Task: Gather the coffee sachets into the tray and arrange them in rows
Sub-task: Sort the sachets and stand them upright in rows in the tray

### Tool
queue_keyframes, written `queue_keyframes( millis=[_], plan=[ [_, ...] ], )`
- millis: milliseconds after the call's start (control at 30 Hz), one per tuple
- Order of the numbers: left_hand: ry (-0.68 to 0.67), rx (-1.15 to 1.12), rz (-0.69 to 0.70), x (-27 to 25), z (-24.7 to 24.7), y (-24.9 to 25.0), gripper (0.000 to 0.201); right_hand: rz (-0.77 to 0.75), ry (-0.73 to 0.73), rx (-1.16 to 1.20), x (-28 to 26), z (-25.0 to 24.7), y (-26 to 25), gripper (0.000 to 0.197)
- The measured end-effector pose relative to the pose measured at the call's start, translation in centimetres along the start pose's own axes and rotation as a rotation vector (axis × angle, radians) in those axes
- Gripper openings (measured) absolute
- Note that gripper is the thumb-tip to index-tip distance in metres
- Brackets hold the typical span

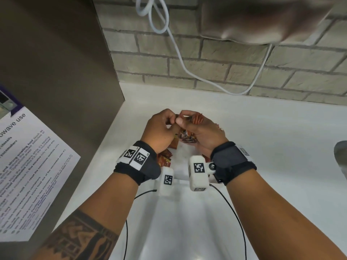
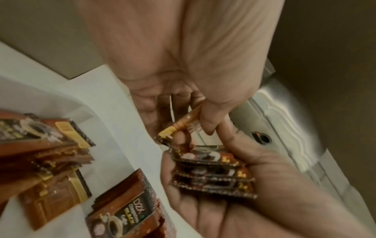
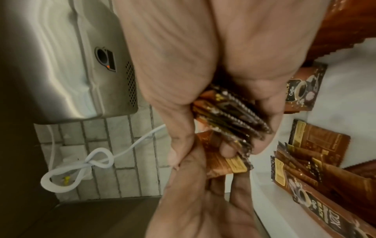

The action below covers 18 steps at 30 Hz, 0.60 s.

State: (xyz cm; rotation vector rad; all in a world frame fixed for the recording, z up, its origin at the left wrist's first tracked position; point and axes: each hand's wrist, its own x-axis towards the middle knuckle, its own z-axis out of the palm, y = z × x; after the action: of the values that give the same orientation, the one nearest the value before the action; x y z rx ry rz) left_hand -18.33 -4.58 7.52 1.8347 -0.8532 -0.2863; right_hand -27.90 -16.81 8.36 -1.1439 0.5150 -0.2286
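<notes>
A stack of coffee sachets (image 2: 213, 170) is gripped edge-on in the right hand (image 1: 202, 134), fingers and thumb curled round it, presumably so that the packets are kept squared and facing one way before being laid down. One further sachet (image 2: 181, 127) is pinched between thumb and fingertips of the left hand (image 1: 161, 128) and held against the stack, apparently to be added to it. Both hands are held together above the far part of a white tray (image 1: 180, 212) on a white counter (image 1: 272, 128). Loose sachets (image 3: 317, 141) are seen lying overlapped and unaligned on the tray floor below the hands; no finished row can be made out. A steel appliance (image 3: 67, 64) is fixed to the brick wall (image 1: 234, 59) beyond, with a knotted white cable (image 3: 81, 167) hanging below it. A printed notice (image 1: 28, 175) is seen at near left. By judgement, gathering is under way and arranging is not yet begun.
</notes>
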Motion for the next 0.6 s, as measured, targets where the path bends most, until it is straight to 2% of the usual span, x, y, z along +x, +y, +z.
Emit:
queue_keyframes(
  millis=[67,133,200,267,367,533,600],
  plan=[
    [-0.110,-0.059,-0.034,-0.2,-0.4,0.3,0.011,-0.016,-0.013,0.030,0.0,-0.2,0.0,0.062],
    [-0.278,-0.122,-0.083,-0.5,-0.8,0.8,0.031,-0.006,-0.062,0.075,-0.2,-0.6,-0.3,0.063],
    [-0.376,-0.227,-0.122,-0.6,-1.2,1.2,0.050,-0.005,-0.108,0.094,-0.2,-1.1,-0.3,0.062],
    [-0.384,-0.333,-0.143,-0.3,-1.5,1.2,0.055,-0.014,-0.073,0.103,-0.4,-1.3,-0.6,0.059],
    [-0.376,-0.320,-0.103,-0.1,-1.9,0.9,0.053,-0.015,-0.039,0.118,-0.5,-1.5,-0.8,0.047],
    [-0.195,-0.276,-0.071,0.0,-1.9,0.2,0.053,0.026,0.007,0.111,-0.2,-1.7,-0.9,0.046],
    [-0.192,-0.302,-0.081,-0.1,-1.9,0.4,0.055,0.047,-0.008,0.112,-0.3,-1.8,-0.8,0.049]
  ],
)
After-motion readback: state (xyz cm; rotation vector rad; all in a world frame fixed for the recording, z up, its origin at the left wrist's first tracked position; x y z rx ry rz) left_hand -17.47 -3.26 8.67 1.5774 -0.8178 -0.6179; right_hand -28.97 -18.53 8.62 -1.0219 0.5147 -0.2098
